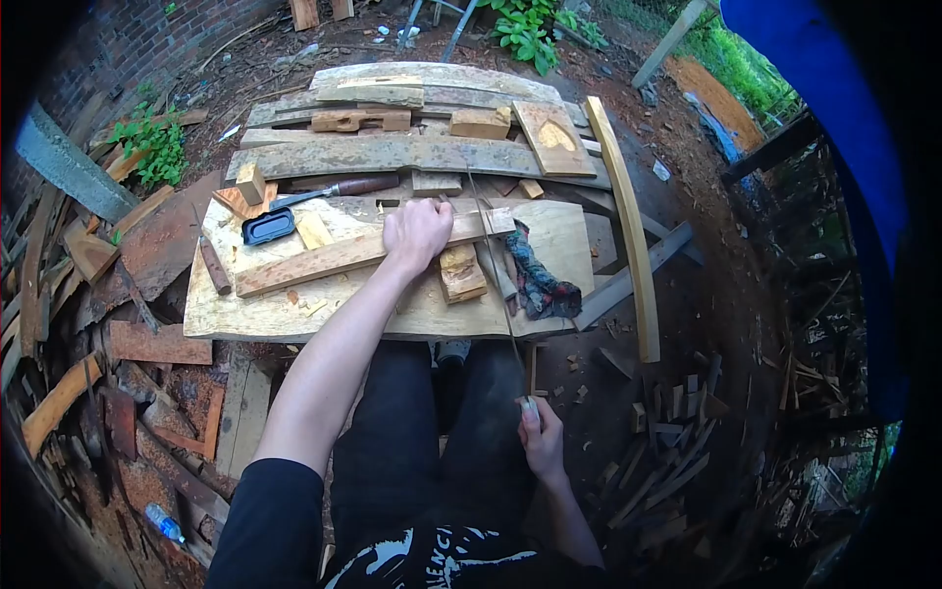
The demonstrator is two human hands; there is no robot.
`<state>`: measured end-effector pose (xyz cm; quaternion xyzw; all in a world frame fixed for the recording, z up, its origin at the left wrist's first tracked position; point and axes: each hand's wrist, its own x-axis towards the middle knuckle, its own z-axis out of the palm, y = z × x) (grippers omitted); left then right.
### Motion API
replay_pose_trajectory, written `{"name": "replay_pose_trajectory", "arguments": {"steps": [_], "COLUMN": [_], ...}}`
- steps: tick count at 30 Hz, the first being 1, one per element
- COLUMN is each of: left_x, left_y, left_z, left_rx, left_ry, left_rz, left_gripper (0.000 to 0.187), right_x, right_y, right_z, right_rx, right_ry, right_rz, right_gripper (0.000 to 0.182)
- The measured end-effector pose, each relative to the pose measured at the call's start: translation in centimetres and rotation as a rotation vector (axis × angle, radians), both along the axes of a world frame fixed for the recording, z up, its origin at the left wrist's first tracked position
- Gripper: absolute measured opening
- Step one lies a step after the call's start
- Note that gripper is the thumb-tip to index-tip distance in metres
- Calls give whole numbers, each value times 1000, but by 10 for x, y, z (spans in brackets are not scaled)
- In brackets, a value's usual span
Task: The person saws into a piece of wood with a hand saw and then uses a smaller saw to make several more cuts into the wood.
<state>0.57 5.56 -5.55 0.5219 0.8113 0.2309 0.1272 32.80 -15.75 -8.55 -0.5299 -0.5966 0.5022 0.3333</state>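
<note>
Left hand: the left hand (416, 234) lies palm down, fingers curled over a long wooden strip (365, 253), pressing it onto the worktop (257, 316).
Right hand: the right hand (541, 438) is closed around the handle end of a thin saw (494, 263), low and near the person's lap, well apart from the left hand.
Saw: its narrow blade runs from the right hand up and away across the worktop, crossing the wooden strip just beside the left hand, on that hand's right side.
Wooden strip: it lies slanting across the worktop, lower end toward the left, upper end past the saw blade.
Wood block: a short chunky block (461, 272) sits just below the strip, near the left hand's wrist.
Cloth: a dark, patterned rag (538, 278) lies on the right part of the worktop, just beyond the blade.
Dark tray: a small black tray (268, 226) rests at the left rear of the worktop.
Chisel: a tool with a reddish handle (339, 188) lies behind the tray.
Curved plank: a long pale plank (628, 221) leans along the worktop's right side.
</note>
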Motion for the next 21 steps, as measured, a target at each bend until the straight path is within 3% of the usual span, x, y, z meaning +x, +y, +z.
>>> {"name": "replay_pose_trajectory", "arguments": {"steps": [5, 11, 15, 17, 21], "left_x": [0, 0, 1, -1, 1], "left_y": [0, 2, 1, 5, 4], "left_z": [-3, -6, 2, -1, -2], "left_rx": [39, 17, -27, -25, -31], "left_ry": [9, -17, 4, 4, 10], "left_rz": [-44, 5, 44, 47, 43], "left_gripper": [50, 54, 59, 58, 56], "right_x": [-39, -115, -101, -73, -12], "right_y": [65, 147, 127, 99, 26], "right_z": [28, 12, 1, 6, 3], "right_rx": [-179, 15, 67, -126, -158], "right_ry": [80, 65, 47, 112, 95], "right_rz": [3, -39, -55, -11, -8], "right_gripper": [35, 40, 36, 35, 34]}}
